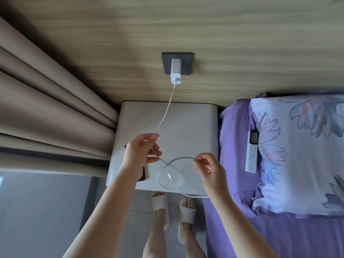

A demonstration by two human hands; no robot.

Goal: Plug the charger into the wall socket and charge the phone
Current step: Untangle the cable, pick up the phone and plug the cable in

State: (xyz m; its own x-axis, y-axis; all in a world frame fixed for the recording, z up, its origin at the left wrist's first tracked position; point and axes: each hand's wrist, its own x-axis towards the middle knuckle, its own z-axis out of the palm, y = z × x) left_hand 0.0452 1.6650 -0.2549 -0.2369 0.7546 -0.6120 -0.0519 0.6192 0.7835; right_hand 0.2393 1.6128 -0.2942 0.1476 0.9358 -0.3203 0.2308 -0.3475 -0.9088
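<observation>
— Wood-grain wall panel behind, and the white charger [175,73] sits already in the dark wall socket [165,62]. So what is the step now?

— Straightening the cable [163,118]. The left hand [142,150] is closed around it where it comes down from the charger; the right hand [209,167] pinches it further along, and a loop hangs between, over the pale bench [195,127].

— And the phone?

— I think it is the dark flat thing [143,174] at the bench's left edge, mostly hidden under the left wrist.

— Any advice?

— Let the thin, smooth cable slide through the fingers so the loop opens, then find the small free plug [169,175] inside it. Do not pull against the charger.
</observation>
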